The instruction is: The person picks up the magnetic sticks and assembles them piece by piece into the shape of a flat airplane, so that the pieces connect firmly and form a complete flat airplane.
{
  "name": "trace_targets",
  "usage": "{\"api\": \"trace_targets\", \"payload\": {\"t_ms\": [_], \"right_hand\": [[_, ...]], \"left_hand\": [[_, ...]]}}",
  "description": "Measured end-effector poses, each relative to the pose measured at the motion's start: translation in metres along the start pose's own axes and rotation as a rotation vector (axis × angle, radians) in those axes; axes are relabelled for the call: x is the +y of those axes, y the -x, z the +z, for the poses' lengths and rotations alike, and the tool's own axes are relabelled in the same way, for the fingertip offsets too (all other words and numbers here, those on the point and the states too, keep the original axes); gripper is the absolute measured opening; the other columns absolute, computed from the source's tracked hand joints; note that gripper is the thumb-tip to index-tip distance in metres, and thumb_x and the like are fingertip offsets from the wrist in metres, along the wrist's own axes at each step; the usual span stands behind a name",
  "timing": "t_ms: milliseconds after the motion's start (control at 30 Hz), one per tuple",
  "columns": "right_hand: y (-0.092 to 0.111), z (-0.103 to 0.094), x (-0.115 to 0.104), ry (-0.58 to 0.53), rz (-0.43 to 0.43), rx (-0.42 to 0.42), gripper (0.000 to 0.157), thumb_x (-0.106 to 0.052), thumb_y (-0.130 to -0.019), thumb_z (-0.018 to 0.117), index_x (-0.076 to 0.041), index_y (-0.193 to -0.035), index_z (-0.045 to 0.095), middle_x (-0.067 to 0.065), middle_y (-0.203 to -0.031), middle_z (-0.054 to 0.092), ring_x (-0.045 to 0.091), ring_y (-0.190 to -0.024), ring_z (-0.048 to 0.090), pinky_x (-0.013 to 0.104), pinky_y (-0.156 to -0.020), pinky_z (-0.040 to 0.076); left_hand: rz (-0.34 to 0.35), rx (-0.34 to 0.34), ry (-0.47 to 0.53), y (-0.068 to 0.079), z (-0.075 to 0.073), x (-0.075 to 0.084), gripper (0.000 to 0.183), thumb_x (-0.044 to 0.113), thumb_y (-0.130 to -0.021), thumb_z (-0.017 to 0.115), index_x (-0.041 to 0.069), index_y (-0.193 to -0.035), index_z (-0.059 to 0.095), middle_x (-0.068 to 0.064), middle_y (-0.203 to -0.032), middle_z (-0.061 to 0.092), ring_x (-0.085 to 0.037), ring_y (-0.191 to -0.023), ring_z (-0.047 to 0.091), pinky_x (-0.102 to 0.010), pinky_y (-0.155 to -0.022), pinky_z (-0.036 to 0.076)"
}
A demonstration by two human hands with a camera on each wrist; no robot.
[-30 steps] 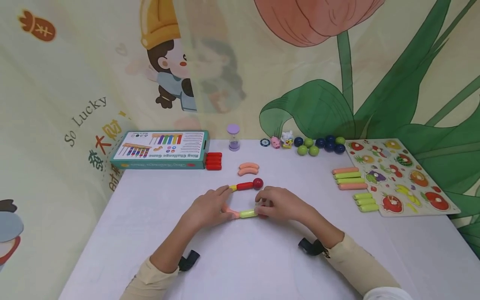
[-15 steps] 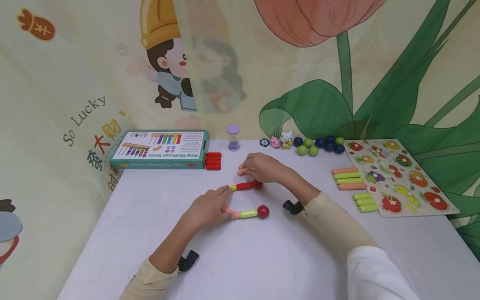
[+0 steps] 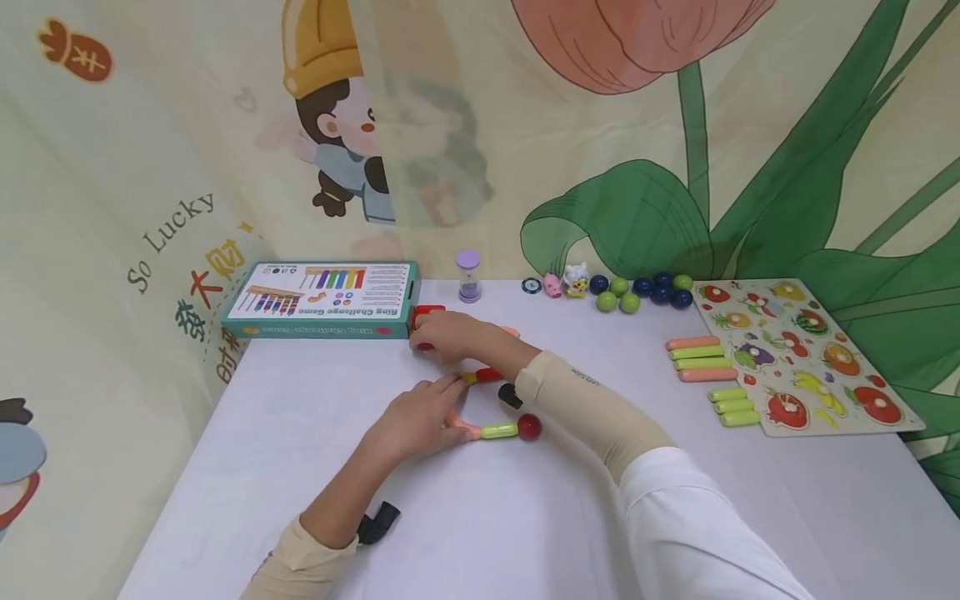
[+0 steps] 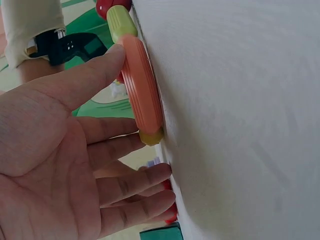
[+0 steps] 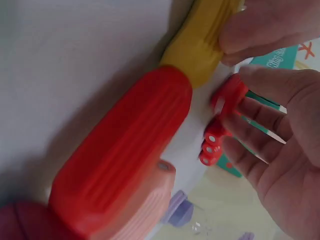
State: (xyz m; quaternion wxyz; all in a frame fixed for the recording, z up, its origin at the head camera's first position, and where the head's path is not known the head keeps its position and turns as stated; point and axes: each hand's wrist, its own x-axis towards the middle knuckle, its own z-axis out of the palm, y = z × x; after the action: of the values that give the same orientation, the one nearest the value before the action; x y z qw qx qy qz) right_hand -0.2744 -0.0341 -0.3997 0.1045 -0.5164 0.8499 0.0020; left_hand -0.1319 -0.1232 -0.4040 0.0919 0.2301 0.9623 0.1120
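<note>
My left hand (image 3: 420, 418) holds a curved orange magnetic stick (image 4: 141, 82) on the table, its thumb at one end and fingers at the other. A short green stick (image 3: 499, 431) with a dark red ball (image 3: 529, 427) joins the thumb end. At the finger end come a yellow stick (image 5: 202, 42) and a red stick (image 5: 125, 150), leading to another dark red ball (image 5: 20, 220). Beside the game box my right hand (image 3: 452, 336) reaches into the short red sticks (image 5: 210, 149). Its thumb and fingers pinch one red stick (image 5: 231, 92), partly hidden.
The green game box (image 3: 318, 302) lies at the back left, near a purple hourglass (image 3: 468, 279). Small figurines (image 3: 575, 281) and several blue and green balls (image 3: 662, 287) line the back edge. More sticks (image 3: 701, 363) lie beside a fruit puzzle board (image 3: 806, 358) at right.
My right hand has left the lower ball, passed over the curved pink sticks and moved left to the red sticks by the box. My left hand stays in place.
</note>
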Motion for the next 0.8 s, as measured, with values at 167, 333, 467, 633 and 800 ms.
{"api": "trace_targets", "payload": {"t_ms": [167,333,467,633,800], "right_hand": [[0.004,0.000,0.001,-0.126,0.031,-0.009,0.012,-0.013,-0.085,0.061,-0.019,-0.093,0.068,-0.010,-0.083,0.059,0.009,-0.078,0.050,0.022,-0.075,0.042],[0.051,-0.006,0.013,-0.603,0.095,0.205,0.009,-0.012,-0.085,0.062,-0.013,-0.093,0.065,-0.003,-0.085,0.060,0.013,-0.079,0.055,0.023,-0.072,0.048],[0.105,0.005,0.038,-0.899,0.286,0.447,0.016,-0.017,-0.085,0.063,-0.011,-0.100,0.062,0.001,-0.092,0.061,0.017,-0.081,0.058,0.030,-0.070,0.051],[0.144,0.028,0.066,-1.024,0.617,0.505,0.022,-0.021,-0.085,0.064,-0.008,-0.103,0.064,0.007,-0.091,0.063,0.023,-0.077,0.058,0.035,-0.065,0.052],[0.153,0.045,0.074,-0.995,0.693,0.437,0.017,-0.021,-0.084,0.065,-0.012,-0.098,0.068,0.006,-0.091,0.063,0.023,-0.078,0.057,0.031,-0.065,0.049]], "left_hand": [[0.007,-0.004,-0.004,-0.001,0.002,0.000,0.075,0.055,-0.075,0.064,0.012,-0.133,0.042,0.001,-0.128,0.044,-0.021,-0.098,0.048,-0.037,-0.078,0.046],[-0.022,-0.043,0.001,-0.004,0.003,0.004,0.077,0.055,-0.073,0.065,0.014,-0.134,0.042,0.000,-0.132,0.043,-0.021,-0.102,0.048,-0.037,-0.078,0.047],[-0.069,-0.067,0.002,-0.006,0.002,0.007,0.077,0.053,-0.073,0.067,0.018,-0.136,0.040,-0.003,-0.138,0.038,-0.023,-0.110,0.046,-0.040,-0.080,0.047],[-0.096,-0.057,-0.026,-0.007,0.001,0.008,0.076,0.050,-0.074,0.068,0.020,-0.138,0.038,-0.002,-0.140,0.036,-0.024,-0.114,0.045,-0.041,-0.082,0.046],[-0.080,-0.061,-0.038,-0.009,0.001,0.012,0.077,0.051,-0.074,0.067,0.020,-0.138,0.038,-0.003,-0.140,0.036,-0.025,-0.114,0.044,-0.042,-0.084,0.045]]}}
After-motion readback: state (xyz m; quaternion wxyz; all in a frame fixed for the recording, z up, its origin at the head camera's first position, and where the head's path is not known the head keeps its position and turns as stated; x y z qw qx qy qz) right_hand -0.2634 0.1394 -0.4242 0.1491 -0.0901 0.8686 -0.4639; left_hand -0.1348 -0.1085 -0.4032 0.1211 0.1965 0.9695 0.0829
